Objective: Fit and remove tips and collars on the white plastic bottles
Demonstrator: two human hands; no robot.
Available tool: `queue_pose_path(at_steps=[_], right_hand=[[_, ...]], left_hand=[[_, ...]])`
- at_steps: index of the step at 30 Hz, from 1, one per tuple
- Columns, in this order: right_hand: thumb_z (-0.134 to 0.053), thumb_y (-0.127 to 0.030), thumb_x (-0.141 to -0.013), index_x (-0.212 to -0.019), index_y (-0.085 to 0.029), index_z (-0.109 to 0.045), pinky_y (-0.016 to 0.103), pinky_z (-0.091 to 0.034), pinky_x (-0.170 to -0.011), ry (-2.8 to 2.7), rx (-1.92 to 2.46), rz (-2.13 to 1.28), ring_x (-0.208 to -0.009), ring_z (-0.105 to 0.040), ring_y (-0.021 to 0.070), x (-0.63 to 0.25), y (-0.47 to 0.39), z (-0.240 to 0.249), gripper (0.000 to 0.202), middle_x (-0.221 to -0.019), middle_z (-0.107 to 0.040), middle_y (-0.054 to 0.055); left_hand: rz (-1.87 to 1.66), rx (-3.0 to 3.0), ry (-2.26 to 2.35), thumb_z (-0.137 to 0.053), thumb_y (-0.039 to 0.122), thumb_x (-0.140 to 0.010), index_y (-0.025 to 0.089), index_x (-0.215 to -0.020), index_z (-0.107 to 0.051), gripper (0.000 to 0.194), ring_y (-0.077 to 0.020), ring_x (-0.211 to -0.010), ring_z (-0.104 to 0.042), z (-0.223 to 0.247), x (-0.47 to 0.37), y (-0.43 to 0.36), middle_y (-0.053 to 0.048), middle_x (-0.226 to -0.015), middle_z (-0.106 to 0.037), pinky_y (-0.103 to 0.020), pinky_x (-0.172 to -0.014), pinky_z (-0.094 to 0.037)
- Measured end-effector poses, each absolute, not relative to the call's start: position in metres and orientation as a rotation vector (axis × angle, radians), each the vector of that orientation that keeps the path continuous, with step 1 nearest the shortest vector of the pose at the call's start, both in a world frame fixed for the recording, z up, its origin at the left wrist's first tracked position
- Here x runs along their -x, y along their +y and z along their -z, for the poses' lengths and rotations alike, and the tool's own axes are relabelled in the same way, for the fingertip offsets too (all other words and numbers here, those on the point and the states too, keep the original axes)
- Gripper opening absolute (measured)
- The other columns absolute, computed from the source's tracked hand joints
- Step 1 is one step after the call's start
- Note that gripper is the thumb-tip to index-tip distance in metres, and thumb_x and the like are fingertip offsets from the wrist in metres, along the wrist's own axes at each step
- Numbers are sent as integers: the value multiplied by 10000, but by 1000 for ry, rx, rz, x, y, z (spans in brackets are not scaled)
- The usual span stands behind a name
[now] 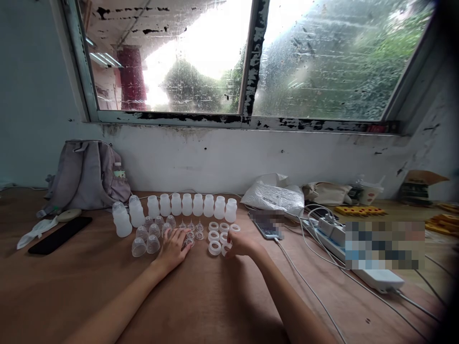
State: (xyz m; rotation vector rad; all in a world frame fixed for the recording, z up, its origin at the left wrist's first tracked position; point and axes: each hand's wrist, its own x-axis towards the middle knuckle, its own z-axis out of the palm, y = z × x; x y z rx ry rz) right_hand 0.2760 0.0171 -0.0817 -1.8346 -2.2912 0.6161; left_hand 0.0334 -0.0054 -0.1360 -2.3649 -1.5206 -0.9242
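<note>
My left hand (pixel 174 248) lies over the right side of a group of clear domed caps (pixel 153 243), its fingers spread. Its fingertips reach the small clear bottle nipples (pixel 199 231), which stand in short rows. My right hand (pixel 242 242) is at the right side of the white collar rings (pixel 214 248), with fingers and thumb curled down around a ring at the front right, partly hidden by them. Behind these parts stands a row of frosted white bottles (pixel 187 205). Two more bottles (pixel 122 220) stand at its left end.
A grey backpack (pixel 89 177), a black phone-like slab (pixel 60 235) and a white strap are at left. To the right lie a charging phone (pixel 263 224), a silver plastic bag (pixel 274 196), a white power strip (pixel 376 277) with cables, and yellow pieces (pixel 360 210).
</note>
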Motion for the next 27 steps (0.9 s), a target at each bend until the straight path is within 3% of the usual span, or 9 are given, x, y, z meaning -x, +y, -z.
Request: queue_pose_path(at_steps=[3, 8, 15, 20, 24, 27], right_hand=[[-702, -214, -466, -872, -183, -484, 246, -361, -557, -2326, 1862, -662, -757, -537, 203, -274, 16, 82, 462, -832, -561, 51], [-682, -285, -515, -952, -183, -422, 237, -365, -543, -2270, 1827, -739, -756, -536, 196, -279, 16, 76, 518, -833, -557, 53], [-589, -333, -639, -915, -176, -409, 227, -364, -538, -2044, 1711, -594, -686, -518, 159, -282, 24, 76, 365, -815, -537, 52], [-542, -348, -672, -906, -178, -423, 230, -353, -550, -2015, 1657, -492, -662, -511, 162, -277, 28, 83, 313, -711, -523, 19], [-531, -348, -670, -905, -180, -439, 234, -354, -575, -2007, 1659, -459, -671, -509, 160, -273, 30, 88, 303, -710, -525, 13], [-522, -338, -676, -897, -185, -456, 233, -352, -575, -1983, 1677, -434, -666, -510, 155, -271, 32, 90, 277, -713, -536, 10]], left_hand=[[922, 2371, -1508, -430, 293, -793, 224, -1090, -453, 305, -210, -1016, -469, 136, -32, -8, -56, -1058, -550, -420, -956, -203], [917, 2334, -1483, -419, 278, -795, 225, -1072, -469, 286, -207, -999, -479, 130, -26, -11, -52, -1043, -555, -393, -932, -252], [850, 1945, -1648, -409, 292, -784, 199, -1017, -507, 269, -246, -984, -466, 78, 30, 16, -89, -1046, -548, -381, -864, -302], [690, 1532, -1884, -425, 305, -749, 131, -1113, -453, 404, -302, -1035, -414, 47, 88, 44, -162, -1121, -507, -474, -898, -198], [528, 1510, -2025, -390, 346, -764, 65, -1036, -504, 407, -316, -958, -460, 45, 111, 57, -184, -874, -611, -520, -889, -149], [520, 1533, -1993, -380, 351, -777, 78, -936, -554, 361, -297, -916, -485, 46, 111, 55, -164, -822, -622, -494, -918, -113]])
